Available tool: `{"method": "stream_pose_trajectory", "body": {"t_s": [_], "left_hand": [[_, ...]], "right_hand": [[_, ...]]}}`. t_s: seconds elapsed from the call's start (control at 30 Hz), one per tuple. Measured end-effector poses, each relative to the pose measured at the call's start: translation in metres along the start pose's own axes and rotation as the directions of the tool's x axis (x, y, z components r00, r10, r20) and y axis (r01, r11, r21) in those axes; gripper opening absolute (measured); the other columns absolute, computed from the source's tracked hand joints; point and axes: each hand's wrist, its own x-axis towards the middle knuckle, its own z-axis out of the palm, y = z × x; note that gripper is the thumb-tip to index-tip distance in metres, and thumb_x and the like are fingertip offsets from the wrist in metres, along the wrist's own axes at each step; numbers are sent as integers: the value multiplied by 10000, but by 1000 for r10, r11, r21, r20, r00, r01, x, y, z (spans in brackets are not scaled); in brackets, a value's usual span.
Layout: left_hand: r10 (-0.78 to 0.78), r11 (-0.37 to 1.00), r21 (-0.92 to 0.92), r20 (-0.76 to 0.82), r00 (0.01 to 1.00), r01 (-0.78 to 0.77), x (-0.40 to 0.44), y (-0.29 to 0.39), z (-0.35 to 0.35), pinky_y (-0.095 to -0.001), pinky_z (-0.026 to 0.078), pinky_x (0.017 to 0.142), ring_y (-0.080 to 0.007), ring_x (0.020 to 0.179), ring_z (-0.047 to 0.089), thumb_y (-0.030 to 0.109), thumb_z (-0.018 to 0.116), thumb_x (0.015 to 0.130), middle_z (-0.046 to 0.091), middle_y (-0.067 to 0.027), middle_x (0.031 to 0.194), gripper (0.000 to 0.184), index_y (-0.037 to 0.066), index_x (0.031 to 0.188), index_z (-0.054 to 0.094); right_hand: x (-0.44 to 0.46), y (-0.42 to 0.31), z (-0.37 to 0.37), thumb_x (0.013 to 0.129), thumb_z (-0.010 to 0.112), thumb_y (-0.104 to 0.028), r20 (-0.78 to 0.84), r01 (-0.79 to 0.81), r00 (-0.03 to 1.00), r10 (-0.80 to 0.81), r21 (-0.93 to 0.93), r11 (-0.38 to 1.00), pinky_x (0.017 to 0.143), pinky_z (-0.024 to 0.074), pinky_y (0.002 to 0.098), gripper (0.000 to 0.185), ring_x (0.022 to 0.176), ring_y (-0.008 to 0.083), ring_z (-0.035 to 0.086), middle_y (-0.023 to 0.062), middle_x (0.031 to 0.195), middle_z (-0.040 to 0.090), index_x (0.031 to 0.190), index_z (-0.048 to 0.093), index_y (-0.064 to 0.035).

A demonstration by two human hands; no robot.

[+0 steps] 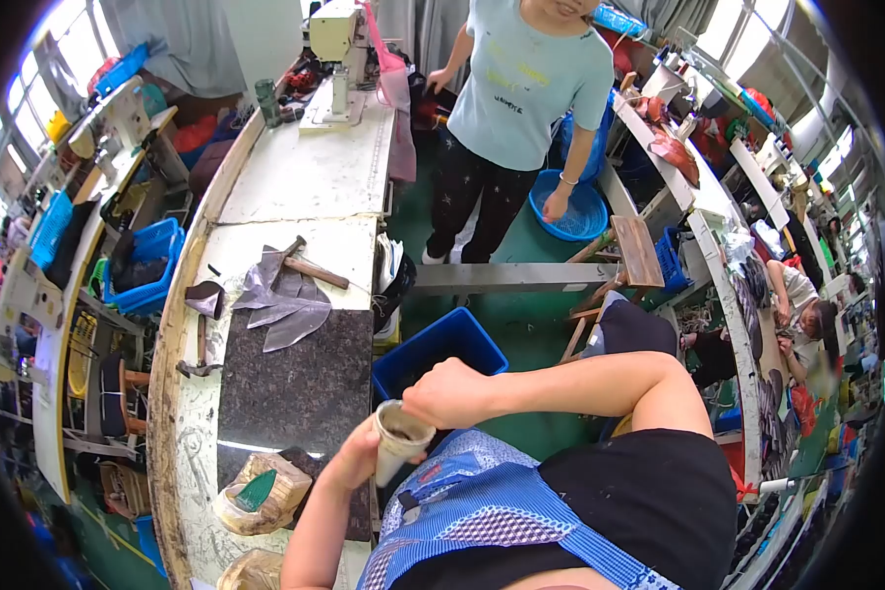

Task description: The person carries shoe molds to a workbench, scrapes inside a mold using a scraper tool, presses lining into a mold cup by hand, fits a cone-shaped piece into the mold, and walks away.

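My left hand [356,454] is wrapped round a whitish tapered cup [399,431], held tilted above the lap, its open mouth facing up. Dark residue shows inside the cup. My right hand [452,393] is closed in a fist against the cup's rim; whether it grips the rim or something small is hidden. To the left of the hands lies a dark stone slab [290,379] on the white workbench [295,236]. Grey flat pieces [283,303] overlap its far edge, with a hammer [315,272] on them.
A second hammer [202,356] lies left of the slab. Nearer stands a pale block [256,503] with a green piece on top. A blue bin [441,354] sits beyond my right hand. Past a grey beam [511,278] stands a person [521,88]; a sewing machine [336,69] is at the far end.
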Motion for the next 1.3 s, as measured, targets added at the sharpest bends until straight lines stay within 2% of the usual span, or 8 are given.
{"method": "stream_pose_trajectory", "body": {"t_s": [0.17, 0.27, 0.33, 0.73, 0.83, 0.97, 1.17, 1.3], "left_hand": [[274, 785, 617, -256, 927, -62, -3, 7, 23, -310, 485, 862, -167, 957, 621, 156, 855, 637, 627, -92, 1086, 649, 25, 1173, 513], [296, 745, 666, -281, 913, -37, -7, 3, 22, -291, 473, 847, -132, 959, 578, 69, 838, 635, 600, -39, 1041, 600, 42, 1146, 524], [309, 741, 671, -291, 905, -37, -9, 3, 23, -293, 476, 841, -130, 946, 582, 73, 838, 629, 607, -38, 1026, 587, 43, 1131, 533], [26, 698, 709, 108, 994, -95, -34, 51, 28, -297, 473, 842, -125, 925, 592, 94, 820, 595, 640, -47, 997, 570, 53, 1110, 578], [163, 645, 762, -64, 985, -57, -31, 39, 26, -329, 495, 809, -188, 914, 642, 127, 819, 619, 663, -89, 981, 571, 61, 1122, 559], [254, 395, 917, -168, 953, 57, -23, 52, 51, -346, 510, 762, -231, 898, 672, 165, 836, 629, 674, -118, 943, 541, 71, 1081, 555], [245, 761, 601, 85, 966, -246, -33, 59, 30, -279, 474, 833, -85, 926, 565, 87, 848, 557, 628, -14, 1027, 607, 59, 1096, 573], [418, 825, 455, -91, 904, -335, -28, 32, 23, -306, 456, 897, -113, 971, 562, 74, 866, 536, 618, -9, 1051, 693, 60, 1154, 554]], "right_hand": [[-2, 5, 15, 956, 441, -340, -28, -184, 982, 187, 87, 979, 565, 521, 440, 434, 629, 351, 647, 180, 686, 650, 742, 634, -15], [0, 13, 15, 935, 460, -472, -2, -172, 979, 203, 522, 836, 560, 526, 399, 531, 598, 299, 648, 154, 653, 639, 761, 643, -5], [-5, 3, -6, 875, 531, -553, 296, -372, 927, 232, 628, 683, 531, 522, 348, 575, 573, 228, 639, 119, 632, 620, 783, 647, 3], [-22, -10, 13, 952, 525, -262, 43, 172, 938, -343, 802, 572, 585, 468, 320, 334, 614, 153, 568, 88, 685, 604, 874, 615, 50], [-17, 0, 2, 989, 446, -395, 350, -249, 923, -161, 862, 442, 524, 443, 250, 447, 570, 90, 531, 25, 638, 534, 843, 592, 1], [-14, 0, 8, 910, 581, -316, 28, 77, 992, -121, 625, 777, 631, 492, 352, 340, 659, 201, 615, 120, 755, 666, 883, 636, 18], [-10, -14, -53, 956, 539, -304, 405, -129, 868, -286, 741, 659, 460, 411, 275, 394, 497, 115, 518, 42, 580, 561, 721, 595, 7], [-4, -1, -42, 982, 518, -278, 291, -254, 905, -311, 955, 156, 339, 242, 207, 381, 370, 35, 345, -27, 482, 428, 682, 550, -45]]}}
